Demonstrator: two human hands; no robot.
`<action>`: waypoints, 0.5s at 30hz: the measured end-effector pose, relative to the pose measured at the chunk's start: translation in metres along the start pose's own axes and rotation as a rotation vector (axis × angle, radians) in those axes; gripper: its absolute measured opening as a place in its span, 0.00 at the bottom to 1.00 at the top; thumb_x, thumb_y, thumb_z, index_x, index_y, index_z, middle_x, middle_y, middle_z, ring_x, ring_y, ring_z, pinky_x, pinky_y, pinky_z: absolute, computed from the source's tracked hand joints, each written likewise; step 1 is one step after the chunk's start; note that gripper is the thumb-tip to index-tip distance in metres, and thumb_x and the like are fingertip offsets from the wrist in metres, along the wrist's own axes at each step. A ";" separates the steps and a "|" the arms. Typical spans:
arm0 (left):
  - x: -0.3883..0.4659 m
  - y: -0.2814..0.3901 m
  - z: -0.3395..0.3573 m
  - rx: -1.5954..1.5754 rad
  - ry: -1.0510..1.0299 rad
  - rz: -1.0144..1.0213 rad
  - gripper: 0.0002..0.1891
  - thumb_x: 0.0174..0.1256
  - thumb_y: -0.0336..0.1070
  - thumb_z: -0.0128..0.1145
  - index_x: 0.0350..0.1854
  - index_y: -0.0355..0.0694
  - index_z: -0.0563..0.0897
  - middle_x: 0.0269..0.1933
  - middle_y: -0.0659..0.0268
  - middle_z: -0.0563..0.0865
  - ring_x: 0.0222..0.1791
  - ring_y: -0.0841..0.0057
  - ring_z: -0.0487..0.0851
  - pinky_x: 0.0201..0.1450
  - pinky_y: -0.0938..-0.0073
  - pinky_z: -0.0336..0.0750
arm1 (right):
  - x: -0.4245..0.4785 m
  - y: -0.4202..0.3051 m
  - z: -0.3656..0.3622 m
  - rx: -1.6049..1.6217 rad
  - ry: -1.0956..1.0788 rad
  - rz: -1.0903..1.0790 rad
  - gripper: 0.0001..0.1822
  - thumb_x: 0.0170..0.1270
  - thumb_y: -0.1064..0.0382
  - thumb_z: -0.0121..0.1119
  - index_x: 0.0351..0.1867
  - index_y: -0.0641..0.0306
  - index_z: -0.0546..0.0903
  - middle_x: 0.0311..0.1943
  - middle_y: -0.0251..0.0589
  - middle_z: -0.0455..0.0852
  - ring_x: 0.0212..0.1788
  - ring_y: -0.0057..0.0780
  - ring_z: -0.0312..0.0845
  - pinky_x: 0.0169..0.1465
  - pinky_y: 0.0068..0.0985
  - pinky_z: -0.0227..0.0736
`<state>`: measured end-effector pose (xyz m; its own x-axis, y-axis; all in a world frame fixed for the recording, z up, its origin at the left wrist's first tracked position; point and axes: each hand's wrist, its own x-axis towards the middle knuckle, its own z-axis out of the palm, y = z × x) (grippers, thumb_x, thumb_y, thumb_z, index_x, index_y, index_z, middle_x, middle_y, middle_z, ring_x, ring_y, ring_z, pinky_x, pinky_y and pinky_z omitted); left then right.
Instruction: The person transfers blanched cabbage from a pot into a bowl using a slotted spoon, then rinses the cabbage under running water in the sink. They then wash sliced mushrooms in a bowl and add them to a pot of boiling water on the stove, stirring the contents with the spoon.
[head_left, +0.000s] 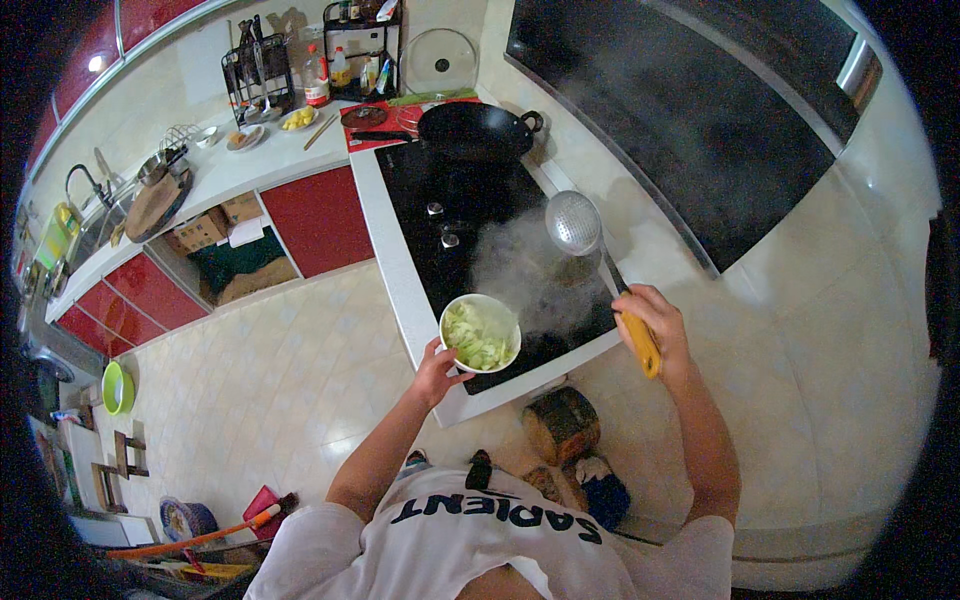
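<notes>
My left hand (435, 376) grips the rim and side of a white bowl (450, 360) at the near left edge of the black cooktop (409, 202). Pale green chopped vegetable (478, 339), cabbage-like, lies in the bowl. In my right hand (660, 322) is the yellow handle of a metal skimmer (574, 223). Its perforated head is raised over the right side of the cooktop, tilted up. Thick steam (525, 262) rises beside the bowl and hides most of the near burner and whatever stands on it.
A black wok (476, 131) sits at the cooktop's far end. Behind it leans a glass lid (441, 64). The dark range hood (675, 112) overhangs on the right. On the left counter are a plate of yellow pieces (298, 118), chopsticks (320, 132) and a cutting board (156, 206).
</notes>
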<state>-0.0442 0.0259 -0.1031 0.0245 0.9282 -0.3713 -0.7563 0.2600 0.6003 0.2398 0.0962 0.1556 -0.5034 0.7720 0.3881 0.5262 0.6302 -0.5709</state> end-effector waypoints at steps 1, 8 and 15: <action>0.000 0.000 0.001 -0.005 -0.001 -0.004 0.32 0.56 0.34 0.55 0.61 0.49 0.54 0.56 0.60 0.67 0.55 0.66 0.70 0.50 0.49 0.73 | 0.008 -0.003 -0.004 0.186 -0.061 0.237 0.17 0.45 0.72 0.61 0.40 0.59 0.77 0.34 0.45 0.77 0.33 0.39 0.77 0.37 0.24 0.73; -0.005 0.006 0.013 0.021 0.006 -0.024 0.32 0.58 0.32 0.52 0.63 0.48 0.51 0.57 0.60 0.67 0.55 0.66 0.70 0.50 0.49 0.74 | 0.030 0.072 0.004 -0.436 -0.282 -0.201 0.24 0.36 0.70 0.66 0.42 0.54 0.76 0.37 0.43 0.77 0.41 0.45 0.76 0.40 0.34 0.72; -0.004 0.002 0.004 -0.002 -0.023 -0.006 0.32 0.58 0.33 0.52 0.64 0.48 0.51 0.58 0.58 0.66 0.56 0.63 0.69 0.51 0.48 0.73 | 0.051 0.060 0.017 -0.317 -0.142 -0.193 0.10 0.44 0.67 0.61 0.32 0.57 0.77 0.29 0.42 0.80 0.33 0.44 0.77 0.35 0.32 0.72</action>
<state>-0.0432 0.0236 -0.0971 0.0439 0.9327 -0.3581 -0.7573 0.2648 0.5969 0.2338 0.1722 0.1292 -0.6919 0.6319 0.3494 0.5872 0.7740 -0.2370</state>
